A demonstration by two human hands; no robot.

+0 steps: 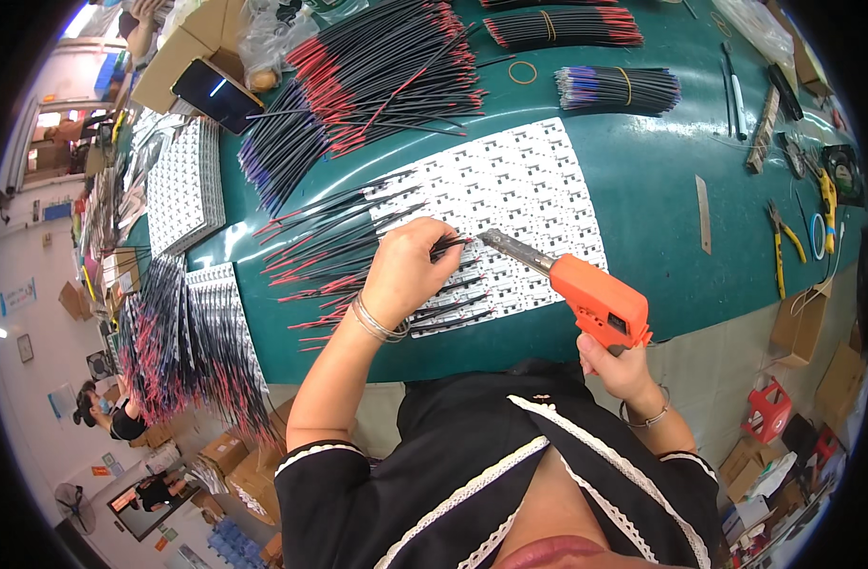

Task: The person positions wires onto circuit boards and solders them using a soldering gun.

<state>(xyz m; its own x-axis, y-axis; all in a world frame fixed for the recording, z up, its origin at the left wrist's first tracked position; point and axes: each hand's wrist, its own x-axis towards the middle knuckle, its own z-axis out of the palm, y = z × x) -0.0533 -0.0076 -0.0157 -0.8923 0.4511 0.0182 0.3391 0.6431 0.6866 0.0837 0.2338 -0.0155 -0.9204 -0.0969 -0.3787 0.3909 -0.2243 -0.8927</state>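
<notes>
My right hand [621, 368] is wrapped round the grip of an orange soldering gun [595, 292]. Its dark metal nozzle reaches left over a white circuit board panel [533, 180]. Close to that tip, the fingers of my left hand [413, 264] pinch black wires [450, 247] against the panel. Rows of black wires with red ends [325, 232] lie across the panel's left half and stick out past its edge. My left fingertips partly hide the wire ends, so I cannot tell whether the nozzle touches them.
Loose wires [396, 71] pile up beyond the panel, with tied wire bundles [619, 88] farther right. At left stand stacked panels [187, 185] and a wired panel [220, 322]. A phone [216, 95] leans on a box. A steel ruler [704, 214] and pliers [781, 247] lie right.
</notes>
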